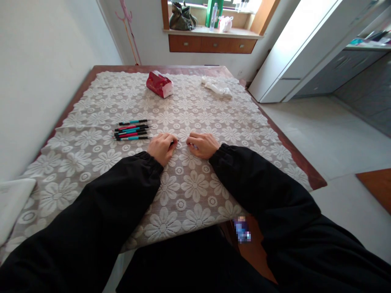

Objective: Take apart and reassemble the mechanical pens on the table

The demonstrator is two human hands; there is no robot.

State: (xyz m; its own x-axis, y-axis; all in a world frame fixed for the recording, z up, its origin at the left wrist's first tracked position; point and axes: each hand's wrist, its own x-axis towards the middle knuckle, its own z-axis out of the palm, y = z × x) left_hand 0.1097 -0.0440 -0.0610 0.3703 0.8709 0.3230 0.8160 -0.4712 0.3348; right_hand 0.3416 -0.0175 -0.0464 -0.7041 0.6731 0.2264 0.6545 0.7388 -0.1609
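Both hands resting on the bench (pixel 308 173), close together near the middle of the lace cloth (pixel 189 191). Left hand (pixel 162 147) curled, fingers folded down, gripping a thin dark pen (pixel 175 142) whose tip is poking out to the right, toward the other hand. Right hand (pixel 203 145) also curled, knuckles up, fingertips pressing down at the cloth just beside that pen tip; something small possibly pinched under the fingers, too hidden to tell. Small gap showing between the two hands. Black sleeves (pixel 253 183) covering both forearms, reaching in from the near edge.

Sitting just left of the left hand, apart from it: pile of pens (pixel 132 130), lying roughly parallel, pointing left to right, teal and red barrels with black ends. One teal pen lying slightly apart at the far side of the pile, the rest bunching together and touching.

Lying farther back on the cloth, well apart from the hands: red tissue pack (pixel 159 84), tilted, white end facing the camera. Crumpled white plastic bag (pixel 216 86) lying to its right, near the far right corner of the bench.

White fabric (pixel 14 199) showing at the near left edge. Wall running along the left side of the bench. Window ledge (pixel 214 31) at the back carrying a dark bag, a bottle and a pink item. White door panel and grey cabinets standing on the right.
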